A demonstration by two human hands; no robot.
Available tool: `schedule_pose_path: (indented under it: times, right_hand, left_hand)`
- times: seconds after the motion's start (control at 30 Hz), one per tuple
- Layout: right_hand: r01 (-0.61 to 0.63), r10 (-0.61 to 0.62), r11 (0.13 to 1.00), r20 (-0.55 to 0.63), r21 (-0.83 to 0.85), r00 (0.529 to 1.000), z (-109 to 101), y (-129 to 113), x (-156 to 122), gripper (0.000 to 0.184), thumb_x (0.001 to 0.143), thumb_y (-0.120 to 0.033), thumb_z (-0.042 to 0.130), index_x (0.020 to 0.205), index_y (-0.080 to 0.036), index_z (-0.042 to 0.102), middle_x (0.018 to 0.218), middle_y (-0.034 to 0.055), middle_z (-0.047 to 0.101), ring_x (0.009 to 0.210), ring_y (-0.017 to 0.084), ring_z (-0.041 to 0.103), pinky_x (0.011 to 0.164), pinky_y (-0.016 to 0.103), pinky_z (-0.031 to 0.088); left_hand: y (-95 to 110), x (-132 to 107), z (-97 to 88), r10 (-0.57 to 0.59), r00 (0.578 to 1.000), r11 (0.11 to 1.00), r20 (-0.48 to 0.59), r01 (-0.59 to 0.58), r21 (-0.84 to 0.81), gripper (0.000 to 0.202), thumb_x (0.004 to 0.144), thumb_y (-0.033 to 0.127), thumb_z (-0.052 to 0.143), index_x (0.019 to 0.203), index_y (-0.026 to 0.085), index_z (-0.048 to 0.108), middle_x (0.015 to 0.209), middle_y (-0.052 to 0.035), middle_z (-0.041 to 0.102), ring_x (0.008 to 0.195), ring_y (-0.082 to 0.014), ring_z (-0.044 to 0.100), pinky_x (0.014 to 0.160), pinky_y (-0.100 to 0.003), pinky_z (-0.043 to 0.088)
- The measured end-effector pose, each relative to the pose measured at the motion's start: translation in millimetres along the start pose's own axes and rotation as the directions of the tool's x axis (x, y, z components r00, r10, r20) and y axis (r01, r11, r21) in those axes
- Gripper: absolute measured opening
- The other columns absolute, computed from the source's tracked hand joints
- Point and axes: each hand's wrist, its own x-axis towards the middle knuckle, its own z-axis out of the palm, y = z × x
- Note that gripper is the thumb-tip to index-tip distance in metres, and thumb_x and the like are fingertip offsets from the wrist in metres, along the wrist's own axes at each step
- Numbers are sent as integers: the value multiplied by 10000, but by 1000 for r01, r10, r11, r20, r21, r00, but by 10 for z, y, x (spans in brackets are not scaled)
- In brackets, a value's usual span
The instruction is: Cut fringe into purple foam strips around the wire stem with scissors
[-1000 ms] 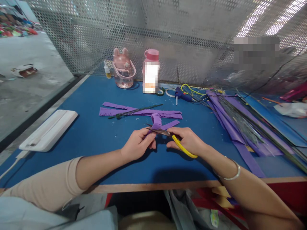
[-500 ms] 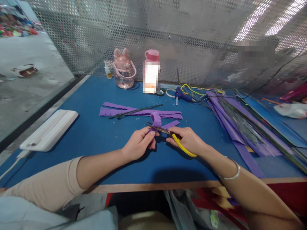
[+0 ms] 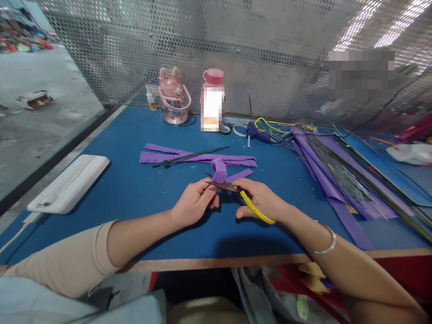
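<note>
Between its thumb and fingers, my left hand (image 3: 194,201) pinches a curled purple paper strip (image 3: 219,171) at the middle of the table. My right hand (image 3: 261,198) is wrapped around a pair of scissors with yellow handles (image 3: 257,209). The dark blades lie across the strip, close to my left fingertips, and their tips stand slightly apart. Just beyond my hands lie fringed purple strips (image 3: 151,157), with thin dark green stems (image 3: 192,156) resting across them. A shorter purple piece (image 3: 241,175) shows behind the scissors.
On the left lies a white power bank (image 3: 69,184) with a cable. A clear pink-topped bottle (image 3: 173,99), a pink-capped bottle (image 3: 214,77) and a small dropper bottle (image 3: 150,100) stand behind. A blue glue gun (image 3: 258,132) and purple sheets (image 3: 324,171) with stems are at right.
The scissor blades have shifted slightly left across the strip, and their tips have parted. My right thumb has moved down, away from the fingers. My left hand stays nearly still.
</note>
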Motion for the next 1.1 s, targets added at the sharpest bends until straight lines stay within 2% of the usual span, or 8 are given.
schedule_pose_path:
  times: [0.27, 0.37, 0.47, 0.53, 0.7, 0.83, 1.0, 1.1]
  right_hand:
    - [-46, 47, 999, -48, 19, 998, 5, -40, 17, 429, 810, -567, 652, 969, -168, 670, 738, 19, 654, 610, 129, 532, 585, 224, 416]
    - [-73, 74, 997, -42, 29, 996, 4, -23, 17, 345, 832, -488, 661, 976, -175, 674, 708, -3, 635, 585, 113, 507, 567, 210, 401]
    - [-95, 96, 995, -52, 32, 994, -13, 1, 21, 309, 840, -454, 661, 987, -182, 675, 722, -2, 650, 603, 119, 539, 581, 211, 411]
    - [-103, 104, 994, -62, 19, 993, -37, 12, 21, 369, 813, -482, 684, 1029, -184, 665, 776, 14, 676, 641, 138, 579, 606, 225, 433]
    - [-83, 82, 996, -17, -39, 996, -82, 15, -1, 809, 600, -671, 767, 1208, -178, 567, 1127, 114, 678, 947, 270, 653, 785, 342, 498]
    - [-61, 62, 997, 19, -43, 998, -64, 7, -16, 836, 595, -723, 731, 1213, -187, 558, 1139, 127, 672, 968, 286, 656, 797, 364, 506]
    - [-17, 17, 999, 9, -40, 1000, -35, -5, -15, 800, 641, -756, 666, 1174, -165, 578, 1108, 135, 677, 951, 276, 654, 787, 349, 499]
    - [1, -1, 1000, 2, -21, 1000, -32, -18, -10, 718, 705, -751, 608, 1116, -162, 609, 1016, 112, 696, 864, 238, 649, 739, 309, 484]
  left_hand:
    - [-23, -7, -3, -23, 1000, 999, -9, 23, 32, 474, 964, 511, 382, 720, 154, 578, 595, -13, 615, 528, -94, 537, 561, -215, 445]
    - [-24, -2, -5, -38, 999, 999, -6, 38, 32, 489, 961, 506, 390, 684, 151, 582, 605, -21, 620, 543, -96, 544, 581, -217, 450]
    - [-8, 0, -2, -40, 999, 999, -17, 41, 35, 427, 958, 475, 415, 780, 146, 620, 637, -13, 626, 580, -101, 555, 613, -217, 453]
    - [8, -3, 3, -40, 999, 997, -36, 42, 57, 381, 961, 444, 421, 855, 148, 637, 652, -2, 615, 593, -100, 547, 615, -216, 444]
    - [35, -18, 6, 10, 993, 993, -121, 4, 117, 349, 971, 382, 396, 816, 156, 612, 642, 12, 561, 593, -97, 522, 613, -217, 424]
    - [33, -19, -6, 14, 993, 985, -121, 7, 170, 390, 971, 354, 383, 673, 167, 549, 624, 0, 564, 602, -103, 534, 622, -220, 425]
    - [48, -13, -9, 20, 998, 990, -53, -12, 144, 468, 970, 408, 383, 613, 164, 561, 603, -9, 568, 574, -100, 534, 605, -218, 430]
    - [46, -18, -10, 19, 1000, 990, -22, -15, 140, 509, 971, 460, 372, 612, 161, 572, 600, -15, 584, 562, -98, 535, 587, -214, 429]
